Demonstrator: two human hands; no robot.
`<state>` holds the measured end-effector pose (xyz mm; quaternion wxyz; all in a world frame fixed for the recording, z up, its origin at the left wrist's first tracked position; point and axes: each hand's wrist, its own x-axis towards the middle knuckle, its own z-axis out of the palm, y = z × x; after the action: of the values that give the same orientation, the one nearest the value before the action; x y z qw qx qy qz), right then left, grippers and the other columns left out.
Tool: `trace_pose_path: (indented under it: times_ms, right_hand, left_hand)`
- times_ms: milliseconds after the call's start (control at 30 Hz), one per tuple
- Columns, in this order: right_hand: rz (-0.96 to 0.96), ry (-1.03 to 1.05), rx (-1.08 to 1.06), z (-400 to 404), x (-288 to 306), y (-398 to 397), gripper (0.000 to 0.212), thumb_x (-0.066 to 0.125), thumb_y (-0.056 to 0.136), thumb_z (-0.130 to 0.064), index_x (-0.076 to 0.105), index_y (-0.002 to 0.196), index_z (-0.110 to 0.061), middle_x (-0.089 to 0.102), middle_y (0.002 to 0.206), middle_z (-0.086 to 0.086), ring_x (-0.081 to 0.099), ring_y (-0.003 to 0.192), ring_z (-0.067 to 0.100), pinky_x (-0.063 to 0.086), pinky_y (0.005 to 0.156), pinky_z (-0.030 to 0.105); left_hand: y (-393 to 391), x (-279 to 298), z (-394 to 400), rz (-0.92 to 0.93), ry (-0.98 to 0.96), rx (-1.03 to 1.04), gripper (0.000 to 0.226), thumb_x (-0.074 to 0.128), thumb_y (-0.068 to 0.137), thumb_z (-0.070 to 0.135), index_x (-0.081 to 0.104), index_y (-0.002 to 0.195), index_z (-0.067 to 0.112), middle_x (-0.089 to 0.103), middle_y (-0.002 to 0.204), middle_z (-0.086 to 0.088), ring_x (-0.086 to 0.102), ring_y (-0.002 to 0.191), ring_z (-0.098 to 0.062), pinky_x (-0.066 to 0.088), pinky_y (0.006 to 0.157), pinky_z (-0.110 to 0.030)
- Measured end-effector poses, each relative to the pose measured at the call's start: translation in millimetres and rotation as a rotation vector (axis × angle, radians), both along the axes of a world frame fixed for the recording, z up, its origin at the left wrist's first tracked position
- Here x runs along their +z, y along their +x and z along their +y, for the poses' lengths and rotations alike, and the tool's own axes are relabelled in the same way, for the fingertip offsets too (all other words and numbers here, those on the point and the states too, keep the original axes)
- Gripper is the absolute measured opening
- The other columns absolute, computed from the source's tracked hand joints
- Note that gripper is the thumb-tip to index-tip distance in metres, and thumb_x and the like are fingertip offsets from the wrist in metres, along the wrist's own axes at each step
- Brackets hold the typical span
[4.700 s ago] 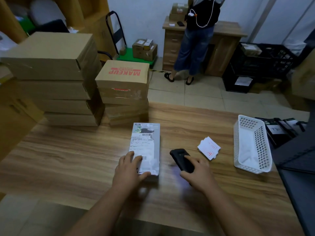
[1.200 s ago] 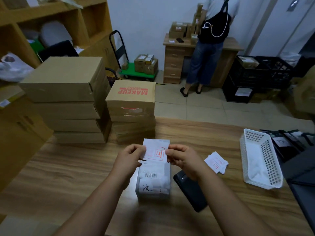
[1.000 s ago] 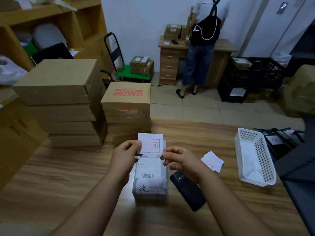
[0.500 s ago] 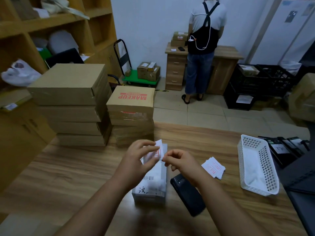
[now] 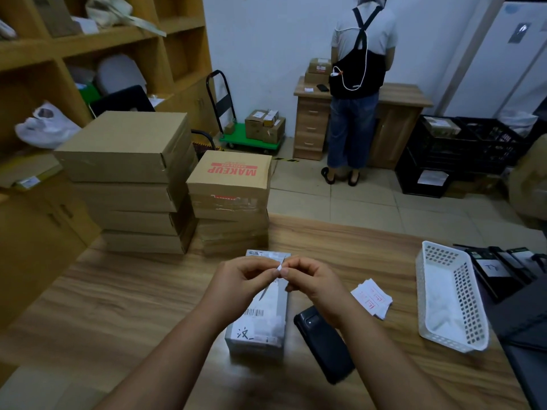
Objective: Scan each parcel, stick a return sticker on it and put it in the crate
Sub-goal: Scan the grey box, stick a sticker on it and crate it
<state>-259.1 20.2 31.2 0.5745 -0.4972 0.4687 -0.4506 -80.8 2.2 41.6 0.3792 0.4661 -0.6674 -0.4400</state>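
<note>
Left hand (image 5: pixel 241 281), fingers curled, pinches one edge of a small white return sticker (image 5: pixel 278 267). Right hand (image 5: pixel 312 281), fingers also curled, pinches the same sticker; fingertips of both hands meet above a grey parcel (image 5: pixel 260 324) lying flat on the wooden table (image 5: pixel 118 306). A black scanner (image 5: pixel 324 343) lies just right of the parcel, then loose stickers (image 5: pixel 373 298).

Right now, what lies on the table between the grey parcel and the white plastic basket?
In the head view: the black handheld scanner beside the grey parcel, then a small pile of white return stickers, before the white plastic basket.
</note>
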Motion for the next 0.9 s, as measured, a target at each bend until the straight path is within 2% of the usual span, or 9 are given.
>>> trace_pose_path:
  times_ms: [233,500,600,733,900]
  right_hand:
    - [0.006,0.018,-0.012,-3.9,0.6,-3.8,0.017,0.062,0.093,-0.011,0.073,0.082,-0.017,0.069,0.086,-0.006,0.062,0.081,0.006,0.052,0.079,0.028]
    - [-0.01,0.028,-0.029,-11.1,2.3,-0.2,0.014,0.061,0.091,-0.005,0.069,0.082,-0.011,0.068,0.086,-0.004,0.063,0.083,0.008,0.052,0.075,0.024]
    - [-0.012,0.04,-0.046,-12.9,2.7,2.2,0.011,0.062,0.091,-0.004,0.068,0.082,-0.008,0.068,0.086,-0.002,0.063,0.083,0.009,0.053,0.075,0.024]
    - [-0.007,0.046,-0.069,-13.2,3.6,6.1,0.011,0.062,0.09,-0.005,0.068,0.081,-0.007,0.068,0.085,-0.001,0.063,0.082,0.008,0.053,0.077,0.026]
    - [-0.006,0.055,-0.08,-13.1,2.3,11.1,0.009,0.062,0.09,-0.006,0.068,0.083,-0.005,0.068,0.085,0.0,0.062,0.082,0.01,0.053,0.075,0.025]
  left_hand:
    - [-6.8,-3.2,-3.5,0.087,0.083,0.009,0.012,0.075,0.083,0.012,0.079,0.093,0.017,0.076,0.089,0.008,0.071,0.088,-0.005,0.052,0.075,-0.016]
    - [-4.2,-8.7,-13.5,0.066,0.033,-0.007,0.014,0.076,0.081,0.015,0.079,0.094,0.021,0.076,0.092,0.008,0.071,0.092,-0.009,0.055,0.084,-0.027]
    - [-2.6,-10.2,-15.2,0.037,-0.016,-0.016,0.015,0.076,0.081,0.017,0.078,0.093,0.027,0.076,0.093,0.011,0.07,0.093,-0.009,0.055,0.085,-0.032]
    - [-0.8,-10.3,-14.9,-0.077,-0.171,0.003,0.015,0.076,0.082,0.021,0.078,0.095,0.029,0.074,0.093,0.02,0.068,0.094,-0.002,0.054,0.081,-0.024]
    - [1.8,-10.2,-13.1,-0.165,-0.365,0.033,0.017,0.078,0.08,0.022,0.078,0.096,0.027,0.073,0.094,0.02,0.067,0.092,0.005,0.053,0.082,-0.018]
